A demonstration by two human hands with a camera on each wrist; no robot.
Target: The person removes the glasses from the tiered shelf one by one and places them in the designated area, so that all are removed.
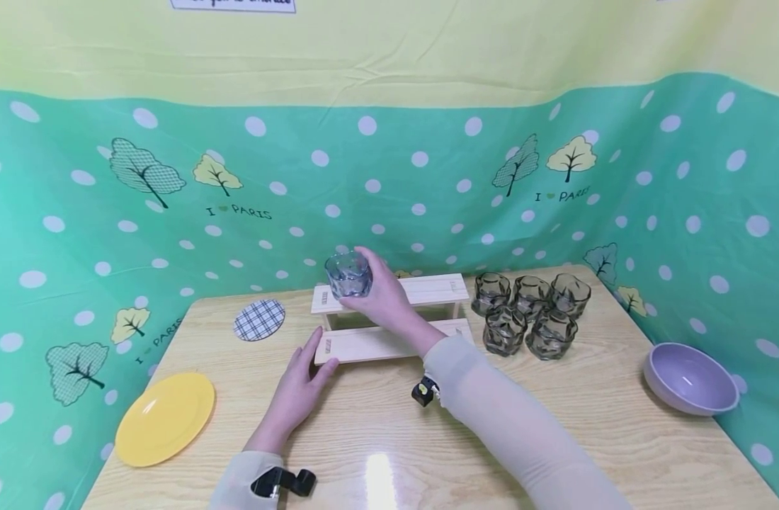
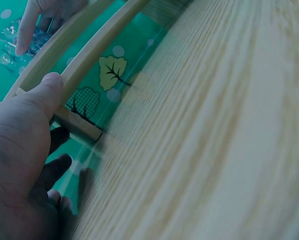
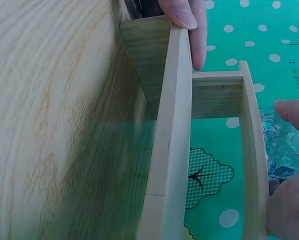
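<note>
My right hand (image 1: pixel 386 294) grips a clear, bluish glass tumbler (image 1: pixel 348 275) by its side, upright and right at the left part of the upper board of a two-step wooden shelf (image 1: pixel 428 289). In the right wrist view the tumbler (image 3: pixel 282 145) sits close against that board's far side. My left hand (image 1: pixel 300 389) holds the left front corner of the lower board (image 1: pixel 383 343), thumb along the front edge and index finger at the end. The left wrist view shows its thumb (image 2: pixel 49 90) on the wood, with the other fingers bent below.
Several smoky grey glasses (image 1: pixel 552 333) stand grouped right of the shelf. A purple bowl (image 1: pixel 689 375) sits at the right table edge. On the left are a checked round coaster (image 1: pixel 259 320) and a yellow plate (image 1: pixel 166 419). A green dotted cloth (image 1: pixel 338 170) hangs behind the table.
</note>
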